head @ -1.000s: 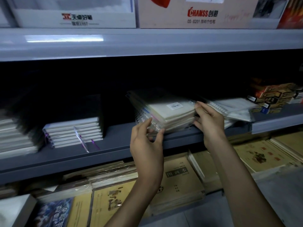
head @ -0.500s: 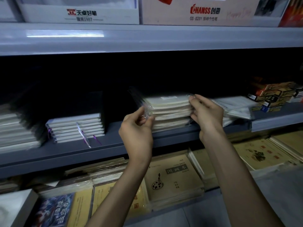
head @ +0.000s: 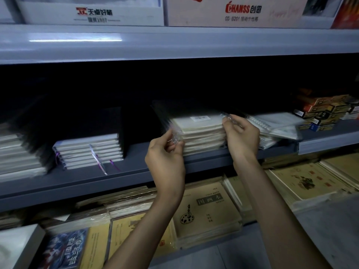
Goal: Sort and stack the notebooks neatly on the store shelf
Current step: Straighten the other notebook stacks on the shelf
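Note:
A stack of pale notebooks in clear plastic wrap (head: 200, 129) lies on the grey middle shelf (head: 136, 169). My left hand (head: 165, 152) pinches the wrap at the stack's near left corner. My right hand (head: 240, 134) grips the stack's right side, fingers on the top notebook's right edge. To the left sits a second stack of white notebooks (head: 89, 150) with purple ribbons. Spiral-bound notebooks in plastic (head: 275, 127) lie askew just right of my right hand.
Dark-edged pads (head: 17, 152) fill the far left of the shelf. Small orange and black boxes (head: 326, 111) are piled at the right. Below, yellow-brown drawing books (head: 206, 210) cover the lower shelf. White product boxes (head: 93, 12) stand on the top shelf.
The stack was tilted and lifted at the front a second ago; it now lies flat and squared. My left hand rose from under the front edge to the left corner.

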A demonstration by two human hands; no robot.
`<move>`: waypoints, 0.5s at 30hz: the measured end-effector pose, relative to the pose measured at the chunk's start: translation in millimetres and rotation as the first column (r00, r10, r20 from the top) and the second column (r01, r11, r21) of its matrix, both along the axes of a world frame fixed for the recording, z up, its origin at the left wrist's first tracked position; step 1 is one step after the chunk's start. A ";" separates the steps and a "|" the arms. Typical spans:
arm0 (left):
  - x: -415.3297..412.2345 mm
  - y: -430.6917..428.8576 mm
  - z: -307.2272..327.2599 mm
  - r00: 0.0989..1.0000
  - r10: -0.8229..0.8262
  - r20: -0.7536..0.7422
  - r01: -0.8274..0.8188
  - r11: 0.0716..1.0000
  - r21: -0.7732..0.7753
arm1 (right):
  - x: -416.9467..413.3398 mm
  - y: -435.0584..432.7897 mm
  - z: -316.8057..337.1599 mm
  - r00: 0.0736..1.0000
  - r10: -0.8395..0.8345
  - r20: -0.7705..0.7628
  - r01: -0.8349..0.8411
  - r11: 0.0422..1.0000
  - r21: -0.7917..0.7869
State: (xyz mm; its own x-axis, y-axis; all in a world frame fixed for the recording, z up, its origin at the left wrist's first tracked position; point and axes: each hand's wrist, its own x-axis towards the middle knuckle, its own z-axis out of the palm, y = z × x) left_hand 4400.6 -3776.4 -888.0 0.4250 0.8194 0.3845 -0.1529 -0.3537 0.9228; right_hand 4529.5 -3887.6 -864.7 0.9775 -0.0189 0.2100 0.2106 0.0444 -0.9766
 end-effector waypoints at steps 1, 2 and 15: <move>0.4 -1.0 -0.6 1.000 -0.001 -0.003 0.001 1.000 0.012 | 1.0 -0.7 -1.3 1.000 0.008 0.009 -0.007 1.000 -0.011; 1.0 -1.2 -1.2 1.000 0.002 -0.012 -0.002 1.000 0.025 | 2.1 -1.4 -2.6 1.000 0.017 0.010 -0.016 1.000 -0.024; -1.3 7.4 -30.5 0.842 0.274 -0.465 -0.026 0.881 0.473 | -0.8 -16.2 -10.2 0.966 0.194 -0.172 -0.197 0.980 0.001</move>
